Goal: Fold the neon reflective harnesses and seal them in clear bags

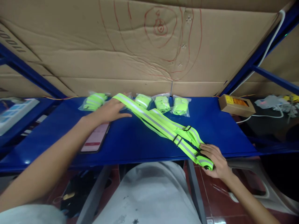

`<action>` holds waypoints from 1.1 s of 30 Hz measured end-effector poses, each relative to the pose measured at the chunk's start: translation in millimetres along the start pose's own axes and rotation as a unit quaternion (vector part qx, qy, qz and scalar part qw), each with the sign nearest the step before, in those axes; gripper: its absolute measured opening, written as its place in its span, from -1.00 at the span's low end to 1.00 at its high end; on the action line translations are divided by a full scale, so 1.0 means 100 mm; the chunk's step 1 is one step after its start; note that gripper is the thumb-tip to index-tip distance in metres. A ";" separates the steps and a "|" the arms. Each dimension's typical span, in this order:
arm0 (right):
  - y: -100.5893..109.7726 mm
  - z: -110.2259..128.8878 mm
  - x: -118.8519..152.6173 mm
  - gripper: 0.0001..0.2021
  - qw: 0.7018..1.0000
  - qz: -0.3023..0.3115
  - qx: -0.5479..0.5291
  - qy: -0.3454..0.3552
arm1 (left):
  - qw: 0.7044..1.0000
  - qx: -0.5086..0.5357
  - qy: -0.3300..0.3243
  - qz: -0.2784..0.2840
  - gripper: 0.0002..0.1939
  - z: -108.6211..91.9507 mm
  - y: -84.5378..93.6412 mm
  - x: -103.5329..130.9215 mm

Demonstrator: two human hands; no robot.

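A neon-green reflective strap (154,119) with a silver stripe and black slide buckles stretches diagonally across the blue table. My right hand (217,161) is closed on its lower end, which is bunched and partly rolled beyond the table's front edge. At the strap's upper end, my left hand (111,110) reaches out flat with its thumb apart. The strap's looped end lies across the left fingers and partly hides them. Several clear bags with folded green straps stand along the back, among them a bag (181,105) at the right and a bag (94,101) beside my left hand.
A phone (95,137) lies on the blue table (130,143) under my left forearm. An open cardboard box (237,105) sits at the right rear corner. Cardboard (140,62) walls the back, between blue metal posts. A white cable (268,49) runs down the right.
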State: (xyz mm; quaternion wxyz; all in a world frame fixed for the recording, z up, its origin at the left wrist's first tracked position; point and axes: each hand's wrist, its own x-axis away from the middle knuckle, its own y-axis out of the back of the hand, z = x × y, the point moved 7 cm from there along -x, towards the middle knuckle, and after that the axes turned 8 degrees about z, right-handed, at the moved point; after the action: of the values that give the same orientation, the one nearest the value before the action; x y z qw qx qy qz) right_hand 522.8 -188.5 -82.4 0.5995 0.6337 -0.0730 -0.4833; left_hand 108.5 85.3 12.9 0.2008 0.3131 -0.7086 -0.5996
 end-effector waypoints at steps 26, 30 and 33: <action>0.01 0.01 0.16 -0.43 0.996 0.085 0.018 0.016 | 0.988 -0.100 -0.070 0.092 -0.64 -0.64 -0.61 -0.71; 0.01 0.00 0.18 -0.45 0.997 0.076 0.019 0.028 | 0.979 -0.194 0.009 0.065 -0.56 -0.47 -0.41 -0.51; -0.01 -0.01 0.19 -0.45 0.996 0.075 0.019 0.033 | 0.971 -0.228 0.059 0.031 -0.54 -0.38 -0.29 -0.38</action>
State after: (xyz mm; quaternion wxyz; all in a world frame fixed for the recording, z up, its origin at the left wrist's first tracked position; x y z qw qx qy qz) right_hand 532.6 -200.6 -92.8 0.6241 0.6535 -0.1091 -0.4142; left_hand 167.1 80.9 -4.3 0.3272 0.2712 -0.5493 -0.7195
